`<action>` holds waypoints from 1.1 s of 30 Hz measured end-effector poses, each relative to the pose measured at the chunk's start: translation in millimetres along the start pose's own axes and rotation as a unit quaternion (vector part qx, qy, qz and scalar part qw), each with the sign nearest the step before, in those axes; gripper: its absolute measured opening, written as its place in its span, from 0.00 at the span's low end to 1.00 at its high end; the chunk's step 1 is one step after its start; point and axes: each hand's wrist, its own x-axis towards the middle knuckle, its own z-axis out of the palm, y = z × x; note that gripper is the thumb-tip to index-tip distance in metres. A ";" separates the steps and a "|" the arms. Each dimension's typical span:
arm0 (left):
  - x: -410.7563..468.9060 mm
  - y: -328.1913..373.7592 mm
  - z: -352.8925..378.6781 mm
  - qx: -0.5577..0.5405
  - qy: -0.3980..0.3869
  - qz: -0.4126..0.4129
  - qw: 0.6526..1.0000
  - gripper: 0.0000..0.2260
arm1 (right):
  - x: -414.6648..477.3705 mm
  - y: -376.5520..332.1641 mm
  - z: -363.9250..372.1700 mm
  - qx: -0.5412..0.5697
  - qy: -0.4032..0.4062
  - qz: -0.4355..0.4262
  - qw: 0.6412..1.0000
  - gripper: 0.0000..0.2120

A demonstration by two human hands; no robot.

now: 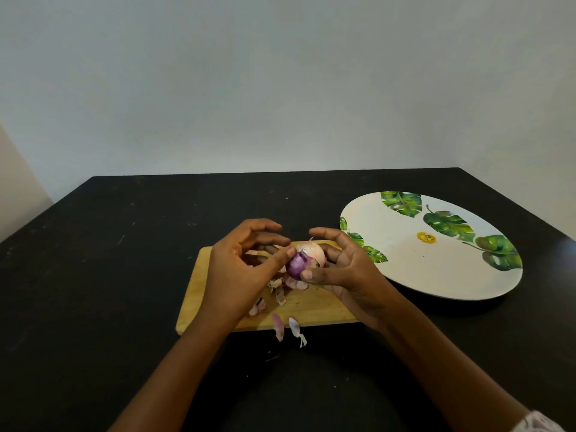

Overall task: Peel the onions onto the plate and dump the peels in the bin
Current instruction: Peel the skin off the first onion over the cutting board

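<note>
Onion [307, 258] peeling is the step in hand: the bulb is held up just above the cutting board [321, 307], part of its purple flesh bared and pale pink skin left over the top and far side. The right hand [346, 266] has its grip curled round the bulb, thumb underneath at the near side. The left hand [240, 266] comes in from the other side with its thumb tip on the edge of the bared patch and its fingers curved above; whether that grip pinches a flap of skin or only touches it I cannot tell. By my reading the task is early, since the plate carries no peeled onion. The next move calls for catching the loose edge of skin and drawing it off while the right hand turns the bulb. A plain pale wall [280, 88] stands behind a black desk [124, 260] with light scuffs. On the desk to the right lies a large oval plate [436, 275] with green leaf prints, near the board. Torn peels [280, 291] lie on the board under the hands, and two scraps [282, 327] hang over its near edge. No bin is in view.
</note>
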 end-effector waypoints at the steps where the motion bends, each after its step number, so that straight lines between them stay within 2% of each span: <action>1: 0.3 -1.0 0.6 0.009 0.011 0.002 1.000 0.13 | 0.2 0.8 0.2 0.001 0.005 0.003 1.000 0.32; 4: 1.0 -5.6 1.5 0.030 0.066 -0.003 0.997 0.10 | 1.0 4.4 1.4 -0.031 0.023 0.002 0.999 0.34; 8: -1.1 -9.6 1.0 0.086 0.120 0.021 0.989 0.03 | 2.3 7.9 1.1 -0.064 0.040 -0.009 0.997 0.28; 9: -0.8 -8.9 1.6 0.096 0.118 0.020 0.988 0.06 | 2.9 8.6 0.7 -0.071 0.045 -0.010 0.996 0.27; 12: 0.1 -7.4 2.9 0.071 0.078 0.000 0.994 0.24 | 5.0 9.9 -0.6 -0.082 0.058 -0.013 0.995 0.24; 13: 0.2 -6.8 3.6 0.056 0.058 -0.002 0.997 0.26 | 5.4 10.3 -1.0 -0.083 0.058 -0.014 0.995 0.23; 18: -2.7 -12.4 7.2 0.061 0.002 0.026 0.998 0.18 | 3.3 11.1 -1.2 -0.115 0.045 -0.045 0.991 0.20; 29: -3.5 -17.2 7.6 0.114 0.000 0.112 0.987 0.12 | 2.2 8.7 -0.1 -0.144 0.055 -0.052 0.987 0.28; 33: -4.1 -17.1 8.2 0.159 -0.002 0.143 0.977 0.15 | 2.0 9.5 1.7 -0.185 0.055 -0.065 0.979 0.31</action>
